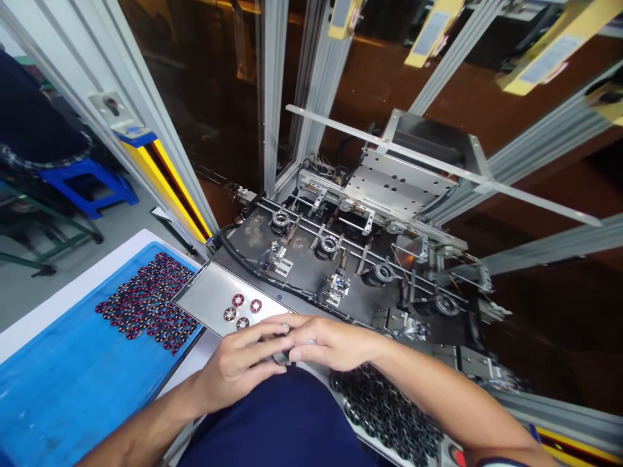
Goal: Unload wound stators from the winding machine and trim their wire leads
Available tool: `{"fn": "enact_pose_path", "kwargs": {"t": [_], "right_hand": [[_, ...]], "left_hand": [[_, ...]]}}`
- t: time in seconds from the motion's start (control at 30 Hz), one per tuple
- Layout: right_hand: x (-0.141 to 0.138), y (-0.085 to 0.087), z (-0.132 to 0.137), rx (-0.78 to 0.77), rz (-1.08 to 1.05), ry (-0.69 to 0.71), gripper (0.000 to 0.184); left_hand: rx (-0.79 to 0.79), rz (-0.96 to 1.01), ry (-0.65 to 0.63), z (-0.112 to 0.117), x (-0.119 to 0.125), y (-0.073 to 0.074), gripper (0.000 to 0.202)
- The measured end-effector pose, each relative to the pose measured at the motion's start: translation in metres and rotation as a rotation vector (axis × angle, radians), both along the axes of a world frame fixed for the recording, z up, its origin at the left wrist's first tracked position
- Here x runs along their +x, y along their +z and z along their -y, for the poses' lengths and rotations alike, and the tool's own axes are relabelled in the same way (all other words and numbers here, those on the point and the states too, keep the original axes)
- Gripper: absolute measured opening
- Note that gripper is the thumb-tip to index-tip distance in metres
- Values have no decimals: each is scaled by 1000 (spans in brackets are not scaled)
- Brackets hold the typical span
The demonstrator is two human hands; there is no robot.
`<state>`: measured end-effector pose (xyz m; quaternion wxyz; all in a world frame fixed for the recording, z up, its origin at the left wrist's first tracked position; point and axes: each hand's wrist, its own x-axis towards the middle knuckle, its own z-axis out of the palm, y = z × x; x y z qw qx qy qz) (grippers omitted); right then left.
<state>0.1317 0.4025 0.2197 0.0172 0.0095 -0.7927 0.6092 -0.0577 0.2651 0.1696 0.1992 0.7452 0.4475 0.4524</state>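
Observation:
My left hand [241,363] and my right hand [331,342] meet in front of my body, at the near edge of a metal tray [207,292]. Both are closed, fingers bent toward each other around a small greyish piece [281,357]. Fingers cover most of this piece, so its kind cannot be made out. Just beyond my left fingers, a few small round parts with red and dark rims lie on the tray, among them one red-rimmed ring part [256,305] and one darker ring part [230,314].
A blue tray [58,383] at left holds many red-and-black ring parts [150,298]. Dark ring parts [389,408] crowd a tray under my right forearm. Ahead stands a machine with several round fixtures [329,245] and a crossbar [438,162]. A yellow post guard [170,185] and blue stool [90,185] are left.

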Motion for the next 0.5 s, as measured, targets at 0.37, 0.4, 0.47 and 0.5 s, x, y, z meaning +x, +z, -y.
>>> {"fn": "enact_pose_path", "kwargs": {"t": [0.37,0.4,0.47,0.5], "right_hand": [[-107,-60,-206,706,163,-517,21],[-115,-71,-216,726,183,-525,18],[-125,-90,-228,761,214,-528,22],[-128,-97,-232,777,225,-524,26]], "left_hand": [[-249,318,935,-9,-74,-162,48],[-256,317,952,-8,-74,-168,48],[-265,316,978,-6,-73,-177,48],[-268,315,987,-6,-72,-180,48]]}}
